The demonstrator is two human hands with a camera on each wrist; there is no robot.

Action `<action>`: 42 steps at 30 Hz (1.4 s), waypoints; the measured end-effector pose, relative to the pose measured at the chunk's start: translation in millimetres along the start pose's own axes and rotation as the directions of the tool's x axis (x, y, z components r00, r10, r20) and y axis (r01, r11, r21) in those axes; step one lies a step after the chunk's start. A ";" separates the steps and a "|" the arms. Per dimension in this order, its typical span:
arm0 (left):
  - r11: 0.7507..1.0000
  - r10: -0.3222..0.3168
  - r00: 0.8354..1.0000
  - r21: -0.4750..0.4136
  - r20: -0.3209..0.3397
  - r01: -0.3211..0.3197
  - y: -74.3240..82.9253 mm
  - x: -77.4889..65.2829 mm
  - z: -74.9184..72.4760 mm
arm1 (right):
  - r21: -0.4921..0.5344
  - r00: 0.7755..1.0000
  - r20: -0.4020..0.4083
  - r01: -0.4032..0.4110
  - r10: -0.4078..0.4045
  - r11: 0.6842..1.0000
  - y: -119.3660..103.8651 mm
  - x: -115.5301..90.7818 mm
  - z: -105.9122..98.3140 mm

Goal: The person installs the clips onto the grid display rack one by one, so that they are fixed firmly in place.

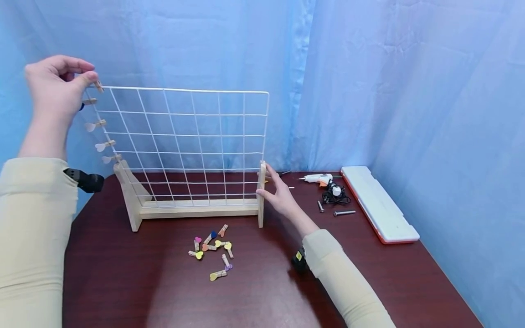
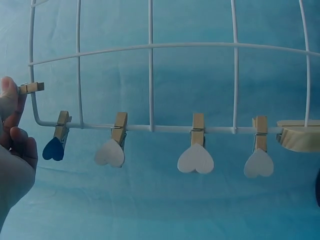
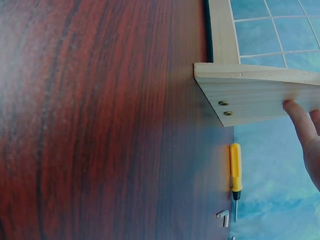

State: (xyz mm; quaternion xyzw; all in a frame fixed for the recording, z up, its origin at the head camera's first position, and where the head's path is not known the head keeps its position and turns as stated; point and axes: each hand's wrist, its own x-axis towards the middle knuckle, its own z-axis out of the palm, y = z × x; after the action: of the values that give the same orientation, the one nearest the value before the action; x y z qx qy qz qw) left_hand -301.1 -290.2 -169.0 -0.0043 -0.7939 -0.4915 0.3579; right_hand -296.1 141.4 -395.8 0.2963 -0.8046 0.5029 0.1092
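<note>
A white wire grid [image 1: 193, 112] stands upright in a wooden base [image 1: 201, 211] on the table. My left hand [image 1: 59, 84] pinches a small clothespin [image 1: 99, 86] at the grid's top left corner; in the left wrist view this clothespin [image 2: 32, 88] crosses the corner wire. Along the left edge wire hang several clipped clothespins, one with a dark blue heart [image 2: 53, 149] and others with white hearts [image 2: 195, 158]. With its fingers and thumb, my right hand [image 1: 283, 196] holds the base's right upright [image 1: 261, 196]; a fingertip touches its outer face in the right wrist view.
Several heart clothespins [image 1: 219, 274] lie loose on the table [image 1: 184, 300] before the base. At the back right are a glue gun [image 1: 317, 178] with its black cord, two bolts [image 1: 344, 212] and a white case [image 1: 377, 205]. A yellow screwdriver [image 3: 236, 165] lies behind the right upright.
</note>
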 end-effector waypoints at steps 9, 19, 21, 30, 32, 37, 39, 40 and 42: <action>0.964 0.157 0.975 0.238 -0.154 -0.118 10.3 -19.1 1.4 | -0.001 1.000 -0.007 0.004 -0.004 1.000 -2.6 1.3 0.1; 0.867 0.467 0.884 0.186 0.017 -0.461 -12.5 -107.5 47.1 | -0.021 0.999 -0.026 0.021 -0.022 1.000 29.2 2.4 1.9; 0.852 0.475 0.867 0.170 0.148 -0.496 -27.5 -132.2 58.9 | -0.012 1.000 -0.024 0.017 -0.017 1.000 21.5 0.8 1.5; 0.897 0.267 0.758 0.134 0.596 -0.421 -99.9 -234.8 95.8 | -0.018 1.000 -0.023 -0.004 0.004 1.000 -9.7 -3.5 -1.7; 0.907 0.223 0.717 0.129 0.660 -0.401 -109.5 -250.4 100.0 | -0.021 1.000 -0.022 -0.012 0.011 1.000 -9.6 -3.7 -2.7; 0.902 0.195 0.599 0.098 0.776 -0.421 -117.8 -272.7 108.6 | -0.030 0.999 -0.029 -0.038 0.037 0.999 -8.2 -4.3 -5.4; 0.884 0.190 0.565 0.109 0.803 -0.454 -117.8 -276.9 110.9 | -0.026 0.999 -0.030 -0.041 0.040 0.999 -8.4 -4.8 -6.0; 0.875 0.187 0.553 0.118 0.812 -0.469 -118.0 -278.5 111.7 | -0.022 0.999 -0.029 -0.042 0.041 0.999 -8.6 -5.1 -6.2; 0.863 0.176 0.535 0.132 0.827 -0.488 -118.7 -281.1 113.0 | -0.015 0.999 -0.026 -0.040 0.040 0.999 -9.3 -5.9 -6.2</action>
State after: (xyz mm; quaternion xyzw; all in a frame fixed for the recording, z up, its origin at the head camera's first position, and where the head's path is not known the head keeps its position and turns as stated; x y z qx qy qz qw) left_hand -198.3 -166.0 -451.7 -0.3113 -0.9252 -0.2106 0.0519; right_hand -286.7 146.0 -388.8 0.2727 -0.8127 0.5027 0.1117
